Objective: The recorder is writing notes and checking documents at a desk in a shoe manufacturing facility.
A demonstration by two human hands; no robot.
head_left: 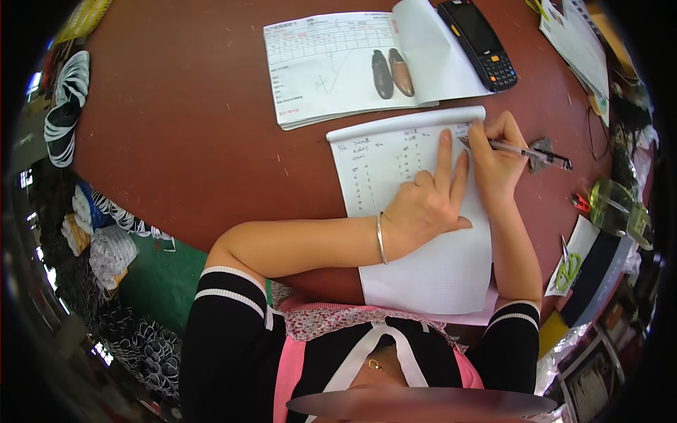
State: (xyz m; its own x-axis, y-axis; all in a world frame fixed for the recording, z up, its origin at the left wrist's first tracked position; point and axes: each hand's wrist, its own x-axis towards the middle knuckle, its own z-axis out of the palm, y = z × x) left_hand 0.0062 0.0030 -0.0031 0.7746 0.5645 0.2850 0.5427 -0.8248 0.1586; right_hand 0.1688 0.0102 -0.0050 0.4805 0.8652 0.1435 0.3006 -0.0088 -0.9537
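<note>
A white notepad (427, 271) lies on the reddish-brown table, its turned-over pages rolled at the top edge. Handwritten columns cover its upper part. My right hand (499, 158) grips a pen (525, 149), whose tip meets the page near the upper right corner. Flat across the pad rests my left hand (427, 208), with two fingers stretched toward the writing, thumb out to the side and the other fingers bent. A silver bangle circles the left wrist. Just beyond the pad sits a stack of printed forms (317, 77) with a picture of two shoes.
A black handheld terminal (483, 46) with a keypad lies on the forms' folded-back sheets. To the right are green-handled scissors (566, 271), a clear green container (612, 208), a red clip (580, 203) and papers (578, 53). Black-and-white striped bundles (67, 109) lie along the left edge.
</note>
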